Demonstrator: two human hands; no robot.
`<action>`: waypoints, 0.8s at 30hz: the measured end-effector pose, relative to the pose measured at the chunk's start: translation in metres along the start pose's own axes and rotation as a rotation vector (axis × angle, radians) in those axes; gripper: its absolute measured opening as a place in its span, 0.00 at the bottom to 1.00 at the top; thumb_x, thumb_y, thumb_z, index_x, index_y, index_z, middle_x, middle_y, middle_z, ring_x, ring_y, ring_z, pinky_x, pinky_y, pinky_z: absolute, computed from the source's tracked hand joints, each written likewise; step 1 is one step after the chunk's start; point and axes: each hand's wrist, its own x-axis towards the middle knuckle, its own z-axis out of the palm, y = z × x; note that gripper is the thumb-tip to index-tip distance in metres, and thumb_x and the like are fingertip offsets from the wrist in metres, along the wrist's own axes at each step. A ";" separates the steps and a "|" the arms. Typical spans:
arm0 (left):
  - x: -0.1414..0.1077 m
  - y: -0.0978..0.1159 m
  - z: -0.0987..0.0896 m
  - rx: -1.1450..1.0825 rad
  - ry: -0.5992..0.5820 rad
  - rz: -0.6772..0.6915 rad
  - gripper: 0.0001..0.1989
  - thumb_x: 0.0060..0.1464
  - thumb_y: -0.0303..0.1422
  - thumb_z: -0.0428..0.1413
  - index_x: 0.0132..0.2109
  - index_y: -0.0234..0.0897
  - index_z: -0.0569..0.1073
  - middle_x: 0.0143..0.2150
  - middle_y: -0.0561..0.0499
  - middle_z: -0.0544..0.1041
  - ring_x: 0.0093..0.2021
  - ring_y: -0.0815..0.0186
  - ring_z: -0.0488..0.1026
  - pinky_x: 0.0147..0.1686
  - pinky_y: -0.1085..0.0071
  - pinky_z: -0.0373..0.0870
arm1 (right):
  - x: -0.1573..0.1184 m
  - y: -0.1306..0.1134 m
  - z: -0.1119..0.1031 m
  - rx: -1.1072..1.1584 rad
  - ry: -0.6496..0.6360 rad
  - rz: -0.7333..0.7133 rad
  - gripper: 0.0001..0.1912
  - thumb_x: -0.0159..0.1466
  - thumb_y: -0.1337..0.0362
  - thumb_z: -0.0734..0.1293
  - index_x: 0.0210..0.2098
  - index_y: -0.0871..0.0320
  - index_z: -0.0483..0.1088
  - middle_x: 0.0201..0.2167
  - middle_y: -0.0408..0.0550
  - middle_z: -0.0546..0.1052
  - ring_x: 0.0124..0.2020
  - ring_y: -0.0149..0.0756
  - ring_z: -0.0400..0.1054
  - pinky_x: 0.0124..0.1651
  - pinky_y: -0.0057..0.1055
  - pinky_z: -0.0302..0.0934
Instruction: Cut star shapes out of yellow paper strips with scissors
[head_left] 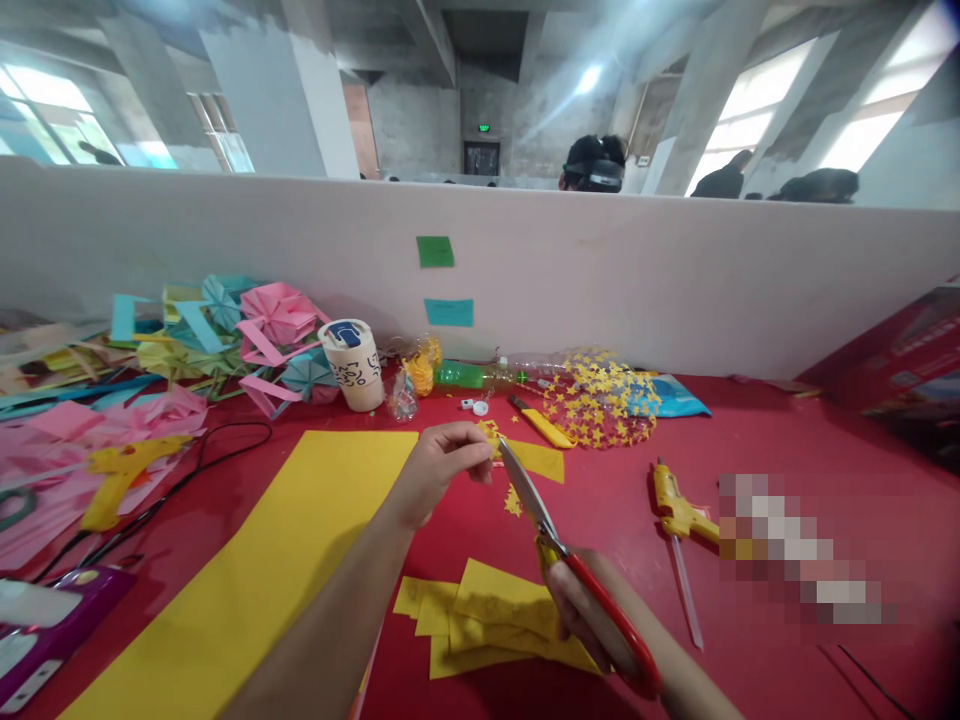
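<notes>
Scissors [553,543], gripped by the right hand [573,606], could slip and nick the left hand [442,468], apparently pinching yellow paper [490,429] beside their tip.

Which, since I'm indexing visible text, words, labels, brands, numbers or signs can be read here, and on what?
None can be read.
White cup: dark marks, illegible.
Green lit sign, far back: too small.
Red box, far right: pale print, too blurred.
Green note and blue note: any writing is too faint.
</notes>
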 end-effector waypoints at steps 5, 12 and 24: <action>0.000 0.000 0.003 -0.042 0.019 -0.026 0.08 0.55 0.32 0.56 0.29 0.34 0.72 0.23 0.54 0.72 0.25 0.71 0.69 0.30 0.73 0.66 | 0.011 0.009 -0.004 0.032 -0.051 -0.003 0.25 0.52 0.39 0.67 0.26 0.56 0.66 0.12 0.38 0.65 0.11 0.31 0.59 0.21 0.29 0.60; 0.001 -0.003 0.010 -0.097 0.051 -0.051 0.07 0.54 0.33 0.57 0.31 0.34 0.73 0.24 0.54 0.72 0.24 0.71 0.69 0.29 0.73 0.66 | 0.012 0.009 -0.006 -0.009 -0.033 0.010 0.23 0.52 0.41 0.68 0.25 0.55 0.65 0.15 0.42 0.69 0.16 0.36 0.65 0.21 0.30 0.59; 0.001 -0.002 0.007 -0.143 0.083 -0.063 0.07 0.52 0.32 0.57 0.28 0.35 0.72 0.22 0.55 0.70 0.23 0.72 0.67 0.26 0.74 0.65 | -0.002 -0.005 -0.002 -0.029 0.009 -0.040 0.23 0.56 0.41 0.65 0.27 0.55 0.60 0.16 0.41 0.68 0.14 0.32 0.62 0.18 0.26 0.56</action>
